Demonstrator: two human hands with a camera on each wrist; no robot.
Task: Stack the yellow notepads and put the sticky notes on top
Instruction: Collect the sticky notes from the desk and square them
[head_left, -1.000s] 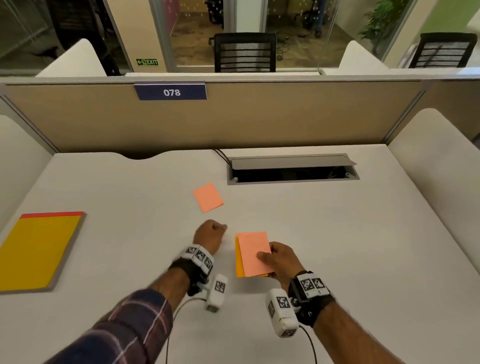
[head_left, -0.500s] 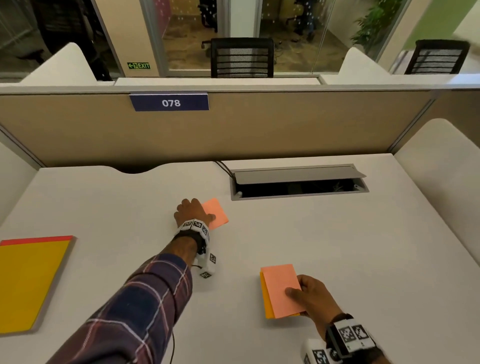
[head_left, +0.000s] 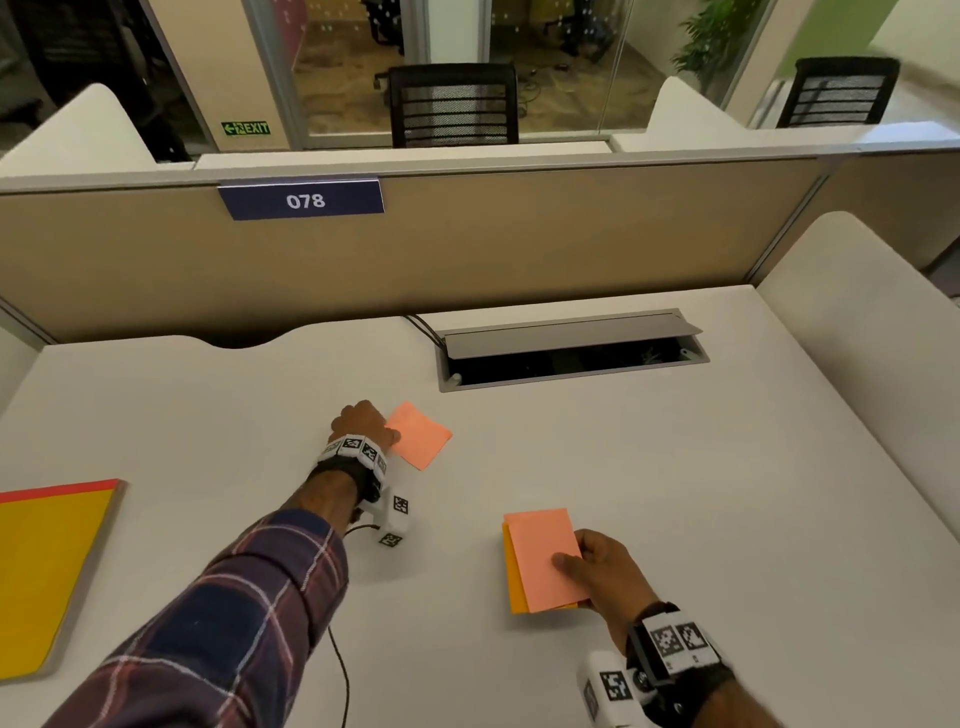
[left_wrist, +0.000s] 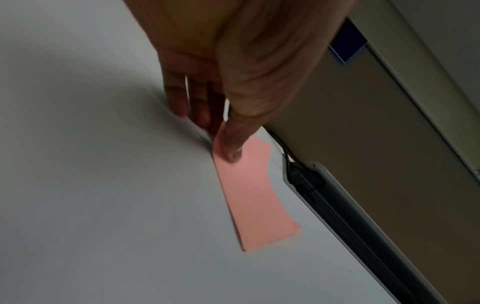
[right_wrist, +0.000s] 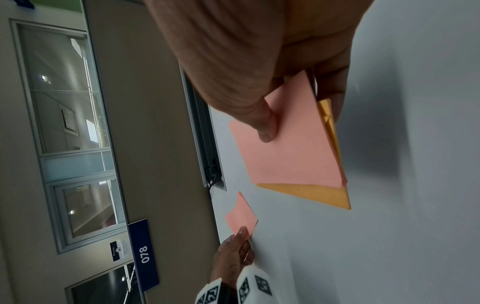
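Head view looks down the desk (head_left: 675, 493); wrist views sit close (both share its far edge).

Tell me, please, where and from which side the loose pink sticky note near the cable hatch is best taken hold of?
Take the loose pink sticky note at its left corner, from the left. It lies flat on the desk, so a thumb-over pinch grip suits, as the left hand does now.
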